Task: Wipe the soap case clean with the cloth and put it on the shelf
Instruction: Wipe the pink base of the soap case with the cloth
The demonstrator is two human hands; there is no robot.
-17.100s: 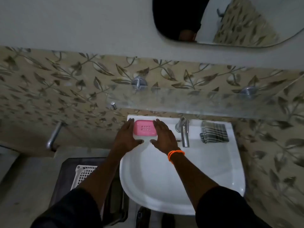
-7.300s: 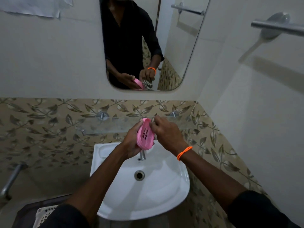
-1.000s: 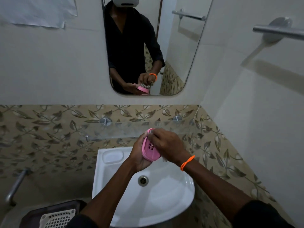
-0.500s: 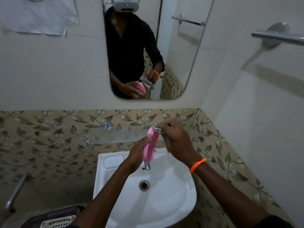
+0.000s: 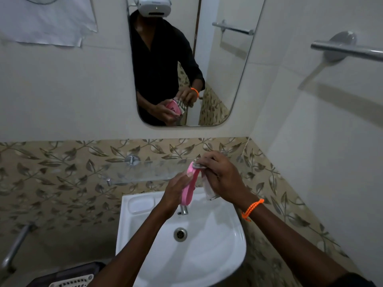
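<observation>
The pink soap case (image 5: 189,188) stands on edge above the white basin (image 5: 217,251), held from the left by my left hand (image 5: 175,192). My right hand (image 5: 222,176) holds the striped cloth (image 5: 208,186) against the case's top edge and right side; the cloth's lower end hangs below my palm. The glass shelf (image 5: 145,169) runs along the leaf-patterned tiles right behind both hands. The mirror (image 5: 223,85) reflects the case and the cloth from the far side.
A chrome tap (image 5: 183,210) sits under the case, with the drain (image 5: 180,234) below it. A towel bar (image 5: 348,49) projects from the right wall. A dark stand with a white basket (image 5: 72,281) is at the lower left, beside a metal bar (image 5: 14,247).
The case has stayed on edge in my left hand while my right hand has slid the cloth along its top edge. The view has tilted up a little.
</observation>
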